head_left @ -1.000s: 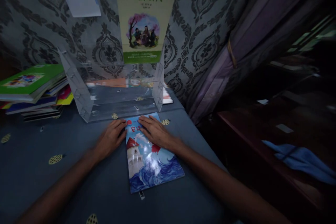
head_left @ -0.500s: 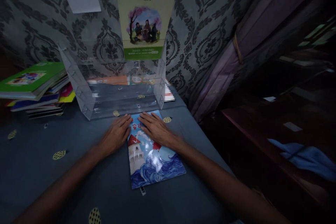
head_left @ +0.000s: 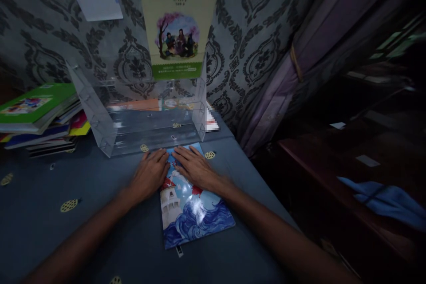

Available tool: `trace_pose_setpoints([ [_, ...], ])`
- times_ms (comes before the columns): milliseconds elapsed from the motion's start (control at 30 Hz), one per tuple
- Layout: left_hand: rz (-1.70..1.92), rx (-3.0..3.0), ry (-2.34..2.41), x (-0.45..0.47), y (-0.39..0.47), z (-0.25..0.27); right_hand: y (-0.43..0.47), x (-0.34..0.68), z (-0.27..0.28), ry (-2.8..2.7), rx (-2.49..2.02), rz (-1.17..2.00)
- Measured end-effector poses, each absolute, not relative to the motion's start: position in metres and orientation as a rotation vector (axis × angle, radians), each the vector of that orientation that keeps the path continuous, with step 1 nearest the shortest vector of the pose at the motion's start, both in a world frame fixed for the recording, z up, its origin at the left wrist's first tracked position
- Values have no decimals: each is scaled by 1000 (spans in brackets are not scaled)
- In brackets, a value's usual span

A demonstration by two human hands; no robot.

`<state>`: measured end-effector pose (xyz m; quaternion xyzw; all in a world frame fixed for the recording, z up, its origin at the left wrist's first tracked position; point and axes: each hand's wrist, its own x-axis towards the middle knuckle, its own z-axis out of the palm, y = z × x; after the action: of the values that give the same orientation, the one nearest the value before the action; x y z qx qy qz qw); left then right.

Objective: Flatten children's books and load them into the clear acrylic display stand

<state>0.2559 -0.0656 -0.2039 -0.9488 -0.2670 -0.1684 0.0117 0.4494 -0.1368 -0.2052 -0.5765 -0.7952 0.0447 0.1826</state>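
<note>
A thin blue book (head_left: 199, 218) with waves and a white lighthouse on its cover lies flat on the table. Across its top left corner rests my left hand (head_left: 151, 172), palm down with the fingers stretched out. My right hand (head_left: 193, 167) lies flat over the upper cover, fingers extended, hiding most of the title. Just beyond the fingertips stands a clear acrylic rack (head_left: 106, 135). A tall green and cream book (head_left: 179, 4) with a blossom-tree picture is propped upright on top of it.
To the left is a stack of books (head_left: 43, 111) topped by a green one. A pineapple-patterned cloth (head_left: 109, 230) covers the table. At the right hangs a tied purple curtain (head_left: 282, 84); beyond the table edge, a blue cloth (head_left: 382, 199) lies on a dark reddish surface.
The view has shifted slightly, so everything sits a little lower and further left. My hands stay flat on the blue book, and the right now hides more of its title.
</note>
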Motion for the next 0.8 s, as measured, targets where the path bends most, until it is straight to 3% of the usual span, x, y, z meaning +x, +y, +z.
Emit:
trace_pose_setpoints([
  [433, -682, -2930, -755, 275, -62, -219, -139, 450, -200, -2219, -1632, 185],
  [800, -395, -2789, -794, 292, -68, -201, -146, 457, -203, -2145, -1705, 146],
])
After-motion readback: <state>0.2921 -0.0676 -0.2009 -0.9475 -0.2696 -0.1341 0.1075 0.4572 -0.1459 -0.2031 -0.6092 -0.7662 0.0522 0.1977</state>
